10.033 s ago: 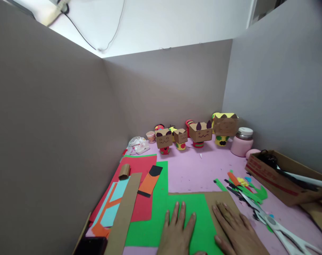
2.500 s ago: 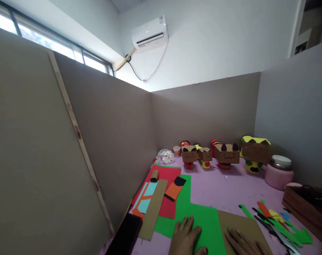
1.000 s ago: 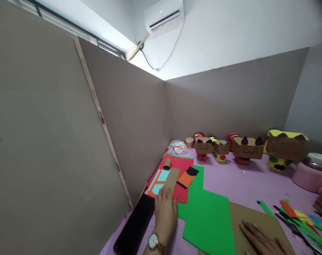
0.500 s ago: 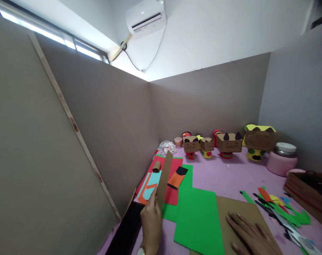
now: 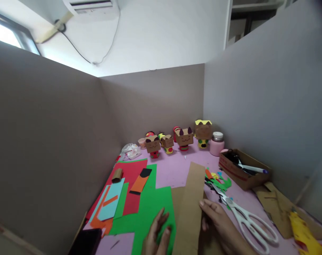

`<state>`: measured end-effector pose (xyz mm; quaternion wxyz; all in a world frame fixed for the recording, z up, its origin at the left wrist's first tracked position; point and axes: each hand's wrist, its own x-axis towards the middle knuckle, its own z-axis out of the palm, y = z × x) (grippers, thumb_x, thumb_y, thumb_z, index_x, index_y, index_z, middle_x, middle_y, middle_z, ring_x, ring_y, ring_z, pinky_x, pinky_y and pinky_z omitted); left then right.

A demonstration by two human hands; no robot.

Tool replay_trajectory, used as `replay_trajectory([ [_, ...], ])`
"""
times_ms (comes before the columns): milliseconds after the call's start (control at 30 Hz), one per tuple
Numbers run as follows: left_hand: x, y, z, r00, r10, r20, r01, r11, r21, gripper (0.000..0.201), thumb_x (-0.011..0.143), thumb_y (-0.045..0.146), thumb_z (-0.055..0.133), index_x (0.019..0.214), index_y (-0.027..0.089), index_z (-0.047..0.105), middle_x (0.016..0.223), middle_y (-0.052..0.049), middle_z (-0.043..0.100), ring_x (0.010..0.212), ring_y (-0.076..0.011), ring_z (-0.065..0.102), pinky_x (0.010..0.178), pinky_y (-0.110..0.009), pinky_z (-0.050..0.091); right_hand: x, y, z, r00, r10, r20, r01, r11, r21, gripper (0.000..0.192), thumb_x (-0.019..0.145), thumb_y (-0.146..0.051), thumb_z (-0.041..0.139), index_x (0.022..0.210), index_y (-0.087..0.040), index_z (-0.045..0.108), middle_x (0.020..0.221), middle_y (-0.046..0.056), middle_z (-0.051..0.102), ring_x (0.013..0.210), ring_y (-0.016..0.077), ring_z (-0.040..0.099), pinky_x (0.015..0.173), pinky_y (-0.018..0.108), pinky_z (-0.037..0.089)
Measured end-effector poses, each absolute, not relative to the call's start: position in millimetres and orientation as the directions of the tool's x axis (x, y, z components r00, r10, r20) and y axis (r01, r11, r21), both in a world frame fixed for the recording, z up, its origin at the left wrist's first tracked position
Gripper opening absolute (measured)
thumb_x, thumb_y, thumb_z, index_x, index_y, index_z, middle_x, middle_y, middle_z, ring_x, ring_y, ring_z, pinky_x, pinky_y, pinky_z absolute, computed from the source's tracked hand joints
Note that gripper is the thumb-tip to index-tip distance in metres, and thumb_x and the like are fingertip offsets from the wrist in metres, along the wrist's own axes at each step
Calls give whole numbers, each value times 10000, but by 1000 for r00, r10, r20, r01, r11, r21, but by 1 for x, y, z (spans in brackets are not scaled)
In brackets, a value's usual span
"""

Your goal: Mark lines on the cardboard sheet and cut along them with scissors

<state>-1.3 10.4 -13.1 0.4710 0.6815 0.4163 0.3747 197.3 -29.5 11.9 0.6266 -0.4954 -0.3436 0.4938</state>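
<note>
A long strip of brown cardboard (image 5: 190, 205) rises in front of me, tilted slightly to the right. Its right edge is pinched by my right hand (image 5: 220, 223), thumb on the near face and fingers behind. My left hand (image 5: 157, 233) hovers just left of the strip, over green foam sheets (image 5: 150, 198), its fingers apart and holding nothing. Behind the strip lies a wider cardboard sheet (image 5: 178, 198), mostly covered. White-handled scissors (image 5: 242, 212) rest on the table to the right of my right hand, blades pointing at coloured scraps (image 5: 220, 182).
Several cat-faced cardboard figures (image 5: 184, 137) stand along the back beside a pink jar (image 5: 217, 144). On the right is a cardboard box (image 5: 236, 175) with pens. Red sheets (image 5: 133, 203), light-blue pieces (image 5: 110, 205) and a small cardboard tube (image 5: 117, 175) lie left. Grey partitions (image 5: 155, 99) enclose the table.
The view has swung right. The cardboard strip has passed from my left hand to my right and moved over the cardboard sheet. My right hand has lifted off that sheet.
</note>
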Motion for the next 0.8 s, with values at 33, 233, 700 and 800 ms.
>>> replay_trajectory([
  [33, -5, 15, -12, 431, 882, 190, 375, -367, 851, 646, 743, 456, 528, 1297, 135, 437, 1332, -186, 463, 1258, -314, 375, 1008, -496, 316, 199, -29, 12, 278, 958, -71, -299, 16, -954, 434, 696, -585, 584, 593, -169, 514, 468, -63, 509, 329, 48, 450, 362, 167, 265],
  [233, -22, 31, -16, 695, 699, 167, 706, -708, 22, 501, 693, 166, 570, 1186, 254, 563, 1267, -96, 526, 1173, -355, 455, 876, -530, 457, 202, -26, 7, 257, 953, -159, -377, -52, -925, 431, 637, -581, 630, 586, -171, 507, 430, -67, 513, 311, 55, 466, 347, 163, 267],
  [700, -65, 56, 0, 339, 936, 95, 940, -340, -12, 435, 843, 295, 348, 1243, 226, 502, 1356, -46, 443, 1278, -293, 348, 974, -532, 313, 201, -28, -2, 197, 966, -170, -403, -79, -912, 422, 662, -553, 639, 577, -157, 519, 406, -80, 484, 326, 42, 408, 353, 159, 241],
  [800, -83, 67, -2, 229, 957, 176, 973, -225, -40, 427, 839, 240, 323, 1199, 211, 550, 1319, -71, 500, 1257, -301, 383, 972, -548, 286, 202, -28, -1, 192, 966, -173, -426, -77, -902, 432, 641, -566, 655, 597, -158, 524, 420, -92, 464, 332, 34, 376, 349, 152, 246],
])
